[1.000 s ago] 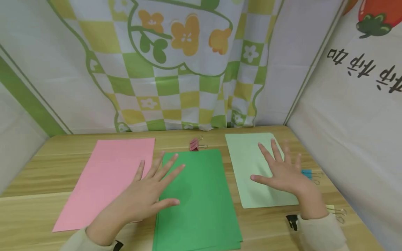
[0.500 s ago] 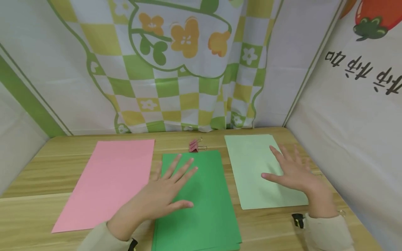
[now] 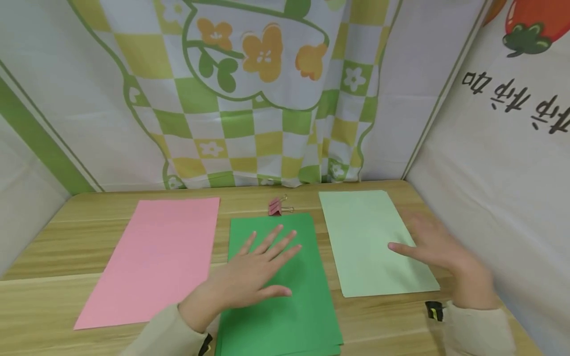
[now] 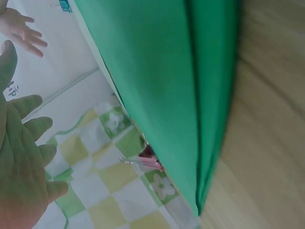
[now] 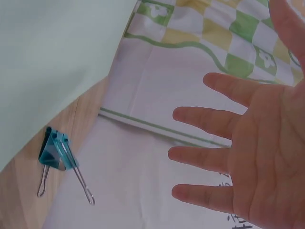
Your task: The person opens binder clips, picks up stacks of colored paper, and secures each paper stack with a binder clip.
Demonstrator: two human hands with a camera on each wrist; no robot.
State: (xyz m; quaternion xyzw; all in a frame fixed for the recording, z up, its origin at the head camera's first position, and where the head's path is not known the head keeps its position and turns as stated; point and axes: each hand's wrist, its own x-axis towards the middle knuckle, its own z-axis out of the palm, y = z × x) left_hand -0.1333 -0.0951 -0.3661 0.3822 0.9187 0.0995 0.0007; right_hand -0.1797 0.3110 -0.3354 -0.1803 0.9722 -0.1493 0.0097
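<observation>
My left hand point(image 3: 251, 279), fingers spread and palm down, is held over a stack of dark green paper point(image 3: 294, 321) in the middle of the table. In the left wrist view a gap shows between that hand and the green sheets point(image 4: 143, 71). My right hand point(image 3: 438, 247), slightly blurred, hovers at the right edge of a pale green paper stack point(image 3: 369, 242), its thumb over the paper. Neither hand holds anything. Below the right hand's fingers, a blue binder clip point(image 5: 59, 150) lies beside the pale green paper; in the head view the hand hides it.
Pink paper point(image 3: 156, 257) lies at the left of the wooden table point(image 3: 40, 306). A dark pink binder clip point(image 3: 276, 205) sits behind the green stack. A checked curtain point(image 3: 249, 123) hangs at the back, and a white cloth wall point(image 3: 498, 198) borders the right side.
Both hands have swept to the right, still spread. The left has passed from the pink paper to over the dark green stack; the right has shifted from over the pale green paper to its right edge.
</observation>
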